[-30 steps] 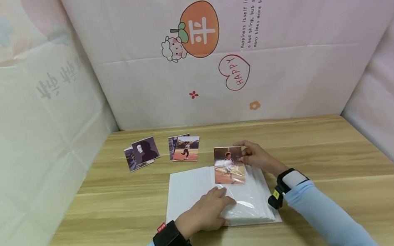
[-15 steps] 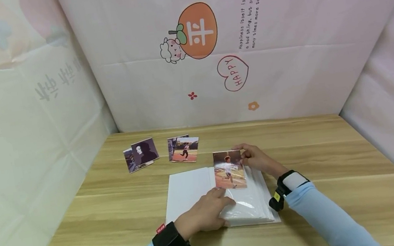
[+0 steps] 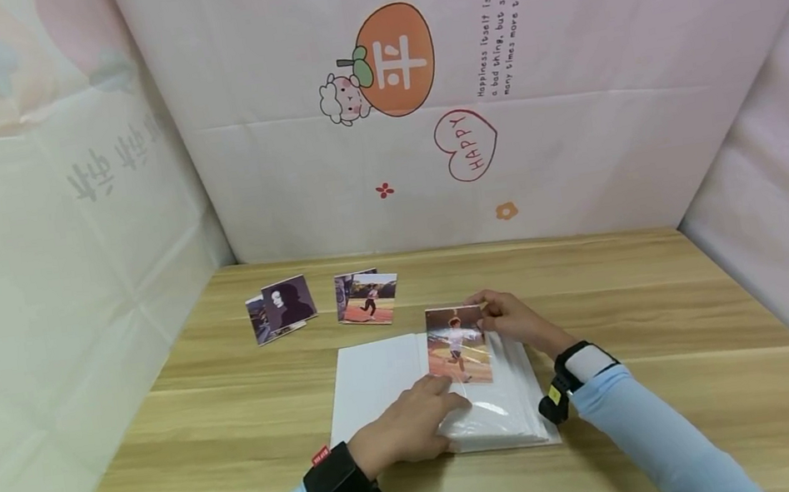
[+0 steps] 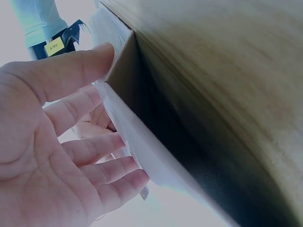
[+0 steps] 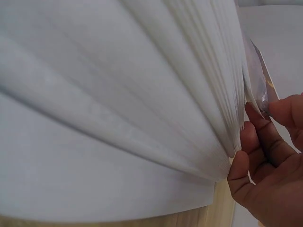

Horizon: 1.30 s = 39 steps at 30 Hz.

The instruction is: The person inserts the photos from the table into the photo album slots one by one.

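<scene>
One glossy rectangular photo [image 3: 457, 346] is pinched by right fingers [image 3: 495, 300], while outstretched left fingers [image 3: 431, 385] rest on shiny plastic [image 3: 494, 424].

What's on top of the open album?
The white-shirted runner photo overlaps the right page's upper part, the right hand at its right edge; the left hand rests lower, near the spine. Whatever lies beneath them is hidden; can't tell if the photo's sleeved.

Room's bright and even from here: glare on the plastic pocket [image 3: 492, 410], soft shadow on the tabletop [image 3: 676, 307] by the right sleeve [image 3: 655, 432]. Left wrist cam blows out top left and bottom, near-black beneath the album [image 4: 137, 137]. Right wrist cam's dimmer, greyish, closest pages [image 5: 142, 85] soft.
</scene>
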Available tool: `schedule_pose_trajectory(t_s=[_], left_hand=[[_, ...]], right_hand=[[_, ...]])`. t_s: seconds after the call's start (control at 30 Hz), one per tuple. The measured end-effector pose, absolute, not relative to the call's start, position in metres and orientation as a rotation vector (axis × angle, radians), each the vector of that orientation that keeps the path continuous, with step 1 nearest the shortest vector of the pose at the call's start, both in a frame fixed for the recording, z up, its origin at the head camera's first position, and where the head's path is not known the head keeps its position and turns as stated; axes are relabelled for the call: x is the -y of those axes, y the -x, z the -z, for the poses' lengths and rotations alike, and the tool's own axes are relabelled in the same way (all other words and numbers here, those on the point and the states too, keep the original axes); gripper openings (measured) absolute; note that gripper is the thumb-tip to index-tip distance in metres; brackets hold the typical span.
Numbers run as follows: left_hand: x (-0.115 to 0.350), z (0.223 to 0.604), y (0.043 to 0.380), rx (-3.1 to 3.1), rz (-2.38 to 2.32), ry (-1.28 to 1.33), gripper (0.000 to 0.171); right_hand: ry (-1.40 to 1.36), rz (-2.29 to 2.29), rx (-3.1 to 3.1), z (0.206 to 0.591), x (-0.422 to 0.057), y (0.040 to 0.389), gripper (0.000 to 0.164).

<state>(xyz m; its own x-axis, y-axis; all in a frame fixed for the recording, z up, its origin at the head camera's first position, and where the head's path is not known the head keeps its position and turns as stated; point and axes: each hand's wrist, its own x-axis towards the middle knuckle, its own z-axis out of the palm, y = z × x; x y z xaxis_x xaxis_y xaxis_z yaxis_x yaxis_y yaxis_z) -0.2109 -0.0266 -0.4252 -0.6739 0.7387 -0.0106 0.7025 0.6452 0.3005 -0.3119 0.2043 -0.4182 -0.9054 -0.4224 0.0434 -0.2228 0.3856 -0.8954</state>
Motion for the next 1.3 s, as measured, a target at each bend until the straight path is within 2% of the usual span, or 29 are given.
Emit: schedule_pose_trajectory(t_s=[0.37, 0.5, 0.83, 1.03, 1.3], left_hand=[[0.026, 0.427, 0.212, -2.726, -0.405, -1.223, 0.049], [0.026, 0.426, 0.212, -2.734, -0.393, -1.25, 0.049], [0.025, 0.424, 0.213, -2.733, -0.381, -1.234, 0.049], [0.025, 0.425, 0.214, -2.712, -0.405, -1.194, 0.05], [0.027, 0.427, 0.217, -2.745, -0.421, -1.325, 0.048]], right_hand=[[0.652, 1.481, -2.483, 0.422, -0.203, 0.311, 0.025], [0.713, 1.45, -2.52, 0.439, -0.206, 0.321, 0.021], [0.756, 1.39, -2.545, 0.452, -0.206, 0.328, 0.02], [0.882, 1.301, -2.6, 0.452, -0.205, 0.328, 0.018], [1.074, 1.147, -2.633, 0.449, -0.2, 0.324, 0.016]])
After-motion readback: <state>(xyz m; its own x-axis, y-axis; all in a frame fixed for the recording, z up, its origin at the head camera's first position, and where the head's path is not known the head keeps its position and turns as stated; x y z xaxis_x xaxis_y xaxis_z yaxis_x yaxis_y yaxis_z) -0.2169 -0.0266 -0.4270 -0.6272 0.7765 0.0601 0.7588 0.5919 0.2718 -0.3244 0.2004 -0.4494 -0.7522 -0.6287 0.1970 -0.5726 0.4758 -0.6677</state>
